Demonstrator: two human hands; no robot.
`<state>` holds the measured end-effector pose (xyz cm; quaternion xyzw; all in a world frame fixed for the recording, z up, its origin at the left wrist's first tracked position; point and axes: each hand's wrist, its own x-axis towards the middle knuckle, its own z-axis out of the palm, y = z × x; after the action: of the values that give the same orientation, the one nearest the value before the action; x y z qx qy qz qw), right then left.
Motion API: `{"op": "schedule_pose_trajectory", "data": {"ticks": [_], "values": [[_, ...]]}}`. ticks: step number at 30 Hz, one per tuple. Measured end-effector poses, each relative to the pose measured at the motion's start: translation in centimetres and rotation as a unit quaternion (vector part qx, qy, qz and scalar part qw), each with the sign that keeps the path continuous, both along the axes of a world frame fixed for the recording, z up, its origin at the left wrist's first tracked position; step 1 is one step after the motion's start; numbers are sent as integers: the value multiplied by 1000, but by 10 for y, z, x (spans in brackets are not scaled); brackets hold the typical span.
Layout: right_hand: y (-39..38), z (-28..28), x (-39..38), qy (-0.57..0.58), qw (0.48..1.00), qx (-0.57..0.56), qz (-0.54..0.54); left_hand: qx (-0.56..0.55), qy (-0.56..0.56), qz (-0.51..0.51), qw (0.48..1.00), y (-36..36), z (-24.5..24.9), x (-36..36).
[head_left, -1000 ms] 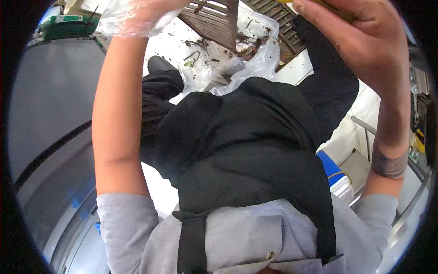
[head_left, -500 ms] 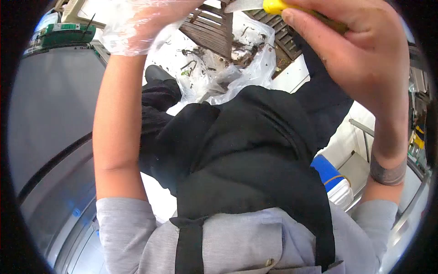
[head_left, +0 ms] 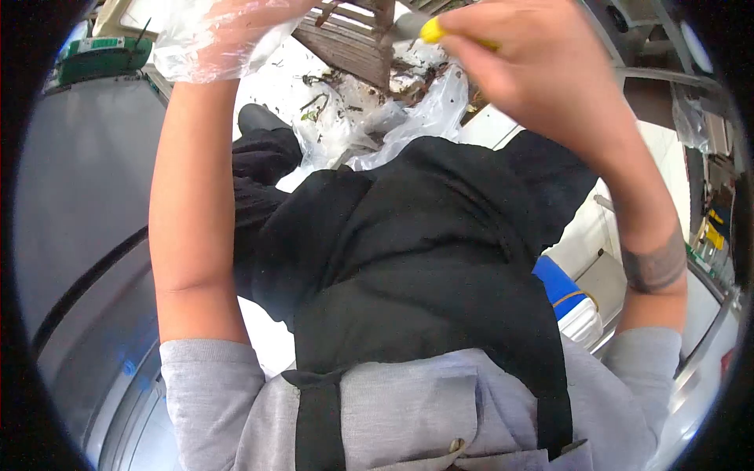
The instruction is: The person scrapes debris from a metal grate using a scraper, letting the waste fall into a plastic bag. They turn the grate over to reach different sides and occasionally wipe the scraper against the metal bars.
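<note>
- Apron (head_left: 408,259), black, one; nearer the wearer than the slatted panel.
- Plastic bag (head_left: 428,118), clear, strewn with dark scraps; under and around the panel's lower end.
- Slatted panel (head_left: 353,47), brown, soiled, tilted.
- Right hand (head_left: 542,63), bare; right of the panel, fingers closed round a yellow-handled knife (head_left: 433,31).
- Left hand (head_left: 228,35), in clear plastic; left of the panel, fingertips out of view, grip cannot be told.
- Knife blade, blurred; at the panel's right edge, contact unclear.
</note>
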<state>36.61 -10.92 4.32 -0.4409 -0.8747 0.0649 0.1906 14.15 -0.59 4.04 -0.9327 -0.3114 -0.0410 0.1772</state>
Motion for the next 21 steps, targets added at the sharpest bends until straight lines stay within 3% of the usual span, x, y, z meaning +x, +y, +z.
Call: {"op": "schedule_pose_trajectory", "data": {"ticks": [1, 2, 4, 6, 11, 15, 18, 19, 20, 21], "values": [[-4, 17, -1, -9, 1000, 20, -15, 18, -20, -8, 1000, 0, -6, -2], [-11, 20, -9, 81, 995, 57, -14, 33, -38, -17, 999, -2, -10, -4], [-13, 19, -24, -26, 993, 98, -53, 43, -17, 6, 999, -2, -8, -2], [4, -20, -6, -67, 997, 3, -27, 39, -37, -51, 997, 5, -7, -5], [-1, 12, -3, -29, 999, 39, -13, 25, -35, -48, 998, 6, -6, -3], [19, -66, 3, -60, 998, -17, -12, 27, -81, -52, 995, 3, -1, 4], [3, -20, -3, -34, 999, -14, -21, -113, -136, 15, 984, 8, -7, -3], [-3, -20, -15, 14, 995, 72, -65, -23, -111, -35, 993, 6, -14, -7], [-1, -32, -15, 18, 995, 68, -65, 76, -88, -89, 989, 7, -16, -8], [7, -52, -11, -51, 998, 25, -33, 82, -89, -92, 988, 7, -14, -5]]}}
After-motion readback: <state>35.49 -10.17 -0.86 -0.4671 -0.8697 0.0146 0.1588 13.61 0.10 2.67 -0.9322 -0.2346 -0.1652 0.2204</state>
